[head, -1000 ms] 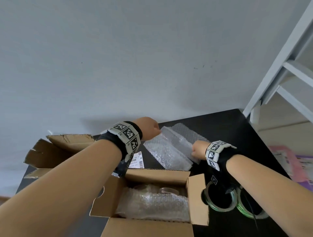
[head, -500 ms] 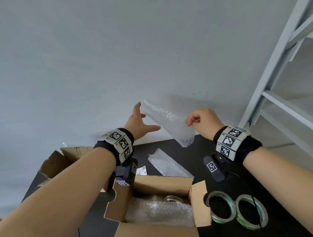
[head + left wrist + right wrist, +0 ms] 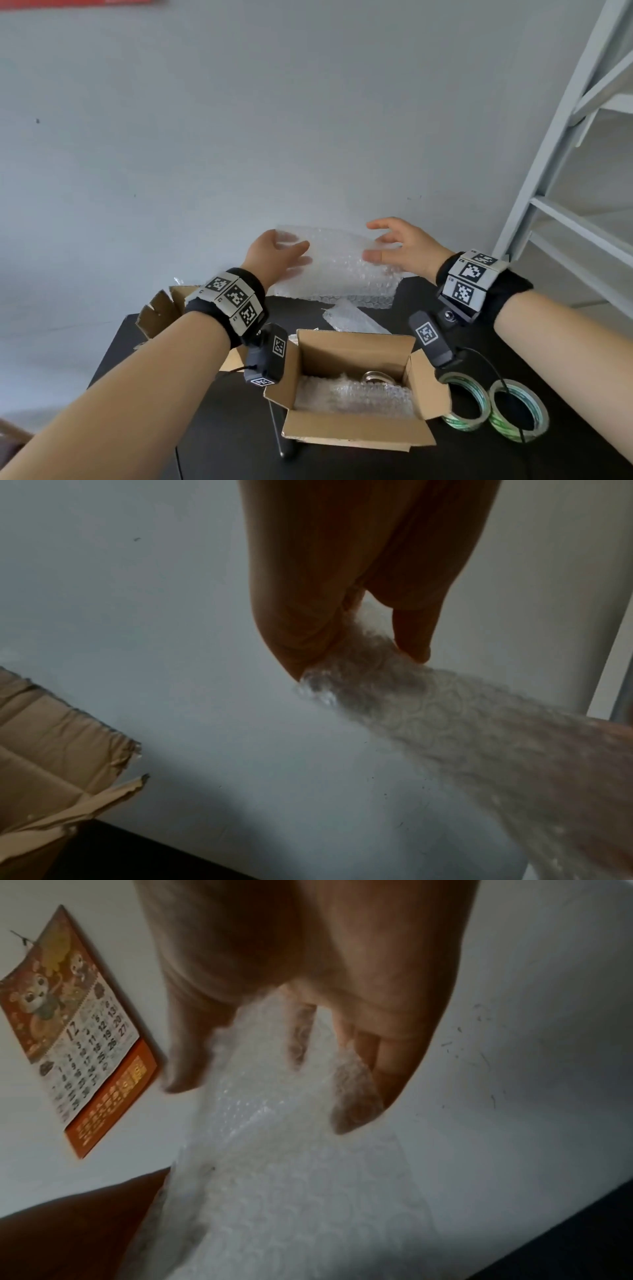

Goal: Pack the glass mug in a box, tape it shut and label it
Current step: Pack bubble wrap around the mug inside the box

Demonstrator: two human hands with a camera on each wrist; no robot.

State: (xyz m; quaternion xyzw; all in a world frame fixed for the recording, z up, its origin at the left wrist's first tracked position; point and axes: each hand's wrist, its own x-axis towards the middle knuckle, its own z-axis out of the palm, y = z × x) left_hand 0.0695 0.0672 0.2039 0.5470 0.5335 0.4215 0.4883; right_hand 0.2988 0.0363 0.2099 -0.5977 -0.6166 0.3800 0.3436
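While both hands hold a bubble wrap sheet [image 3: 342, 263] aloft at twelve o'clock, padding is the step. Left hand [image 3: 274, 255] pinches one end; right hand [image 3: 400, 250] grips the other loosely. Next, I judge, lower it over the glass mug [image 3: 376, 378] in the box [image 3: 352, 431].

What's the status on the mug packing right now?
Both hands, left hand and right hand, hold bubble wrap sheet aloft. Wrapped mug sits in open box. Nothing blocking.

mug [image 3: 378, 378] in box [image 3: 356, 431]; tape rolls [image 3: 493, 406] right.
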